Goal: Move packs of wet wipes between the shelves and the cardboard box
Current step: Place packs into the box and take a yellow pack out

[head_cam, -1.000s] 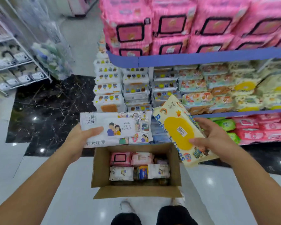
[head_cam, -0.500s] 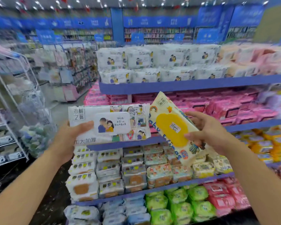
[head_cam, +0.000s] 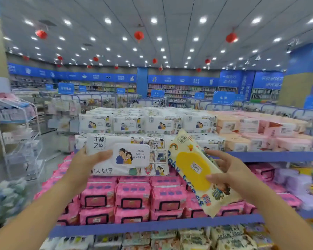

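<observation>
My left hand (head_cam: 85, 164) grips the left end of a white wipes pack (head_cam: 134, 156) with cartoon panels and holds it level in front of the top shelf. My right hand (head_cam: 229, 170) grips a cream pack with a yellow lid (head_cam: 192, 170), tilted down to the right. Both packs are raised before the blue shelves (head_cam: 152, 225). Matching white packs (head_cam: 126, 124) are stacked on the top shelf just behind. The cardboard box is out of view.
Pink packs (head_cam: 132, 199) fill the shelf below my hands, and peach and pink packs (head_cam: 260, 130) sit on the top shelf to the right. A wire rack (head_cam: 16, 134) stands at the left. More store aisles lie beyond.
My view has swung up from the box on the floor to the top shelf. Both hands have risen with their packs, still gripping them.
</observation>
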Motion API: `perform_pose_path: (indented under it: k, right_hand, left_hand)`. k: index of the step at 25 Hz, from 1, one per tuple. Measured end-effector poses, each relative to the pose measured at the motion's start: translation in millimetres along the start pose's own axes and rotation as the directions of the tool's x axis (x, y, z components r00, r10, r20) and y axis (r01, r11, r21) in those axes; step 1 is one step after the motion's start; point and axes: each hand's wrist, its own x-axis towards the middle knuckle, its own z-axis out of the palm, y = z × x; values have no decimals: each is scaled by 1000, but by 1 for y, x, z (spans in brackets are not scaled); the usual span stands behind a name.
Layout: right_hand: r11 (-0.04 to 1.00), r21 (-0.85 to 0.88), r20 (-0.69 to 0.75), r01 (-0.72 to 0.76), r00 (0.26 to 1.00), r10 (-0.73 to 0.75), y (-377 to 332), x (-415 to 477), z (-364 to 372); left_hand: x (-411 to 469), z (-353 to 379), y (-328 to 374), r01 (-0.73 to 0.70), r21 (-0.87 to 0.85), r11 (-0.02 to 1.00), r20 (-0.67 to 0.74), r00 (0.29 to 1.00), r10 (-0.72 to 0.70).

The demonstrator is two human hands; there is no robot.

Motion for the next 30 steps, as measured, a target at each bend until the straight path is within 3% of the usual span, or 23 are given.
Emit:
perform_pose_path:
  k: [4, 9, 15, 18, 22, 24, 27, 29, 30]
  right_hand:
    - [999, 29, -37, 17, 999, -16, 17, 52, -58]
    - [987, -128, -67, 97, 992, -106, 23, 137, -118]
    - [973, -205, -54, 108, 991, -122, 25, 230, -175]
    - [977, -186, -28, 101, 994, -108, 28, 255, -191]
    - [985, -140, 18, 99, 995, -98, 28, 284, -203]
    - [989, -104, 79, 102, 992, -94, 22, 292, -203]
    - [988, -81, 144, 128, 983, -116, 13, 301, -196]
    - [987, -74, 193, 142, 973, -125, 10, 305, -193]
    - [986, -69, 216, 149, 968, -131, 9, 306, -191]
  left_hand:
    - [67, 65, -6, -104, 11, 995, 26, 994, 104]
    - [172, 117, -37, -98, -16, 995, 10, 995, 98]
    - [295, 136, -78, -90, 93, 992, 2, 996, 90]
    - [319, 150, -104, -67, 226, 972, 39, 997, 60]
    - [311, 151, -114, -94, 492, 866, 54, 996, 77]
    - [302, 145, -107, -51, 651, 757, 63, 998, 13]
    - [286, 150, -88, 18, 750, 662, 10, 999, -39]
    - [270, 167, -74, -29, 821, 570, 3, 999, 46]
    - [260, 178, -66, -126, 821, 557, 41, 986, 162]
